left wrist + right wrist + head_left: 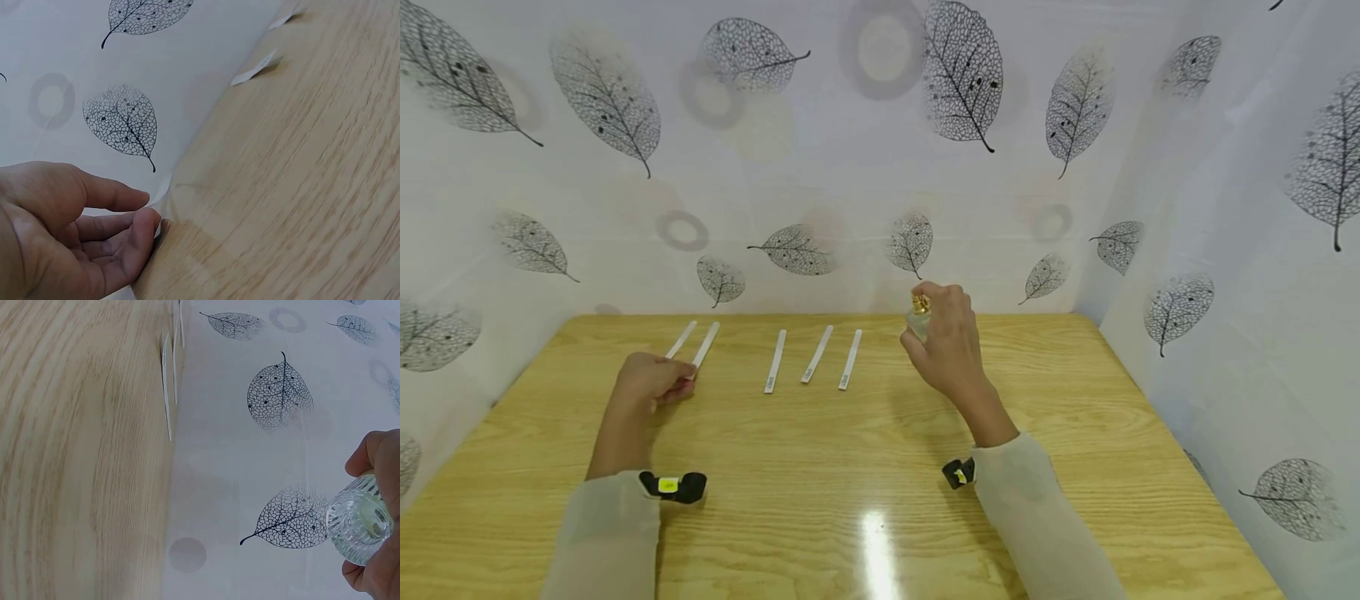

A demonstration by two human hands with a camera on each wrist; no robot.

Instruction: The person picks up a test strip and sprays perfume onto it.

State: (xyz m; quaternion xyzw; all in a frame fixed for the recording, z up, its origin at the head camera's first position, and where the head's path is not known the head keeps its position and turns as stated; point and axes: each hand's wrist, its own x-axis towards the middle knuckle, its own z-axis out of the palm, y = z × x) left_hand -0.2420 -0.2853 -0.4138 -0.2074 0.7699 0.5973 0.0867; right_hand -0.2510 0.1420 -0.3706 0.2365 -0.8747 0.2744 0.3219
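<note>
My left hand (655,379) pinches the lower end of a white paper test strip (706,343) between thumb and fingers, at the table's left. In the left wrist view the strip (163,187) sticks out past the fingertips. Another white strip (681,340) lies just left of it, partly behind the hand. My right hand (951,342) grips a small glass perfume bottle (916,324) with a gold top (921,303), index finger over the top and thumb by the base. The right wrist view shows the bottle's ridged clear glass (357,522).
Three more strips, the left (776,362), middle (817,354) and right (850,360), lie spaced apart on the wooden table (805,467), with small print at their near ends. A leaf-patterned white curtain (850,167) stands along the back and sides.
</note>
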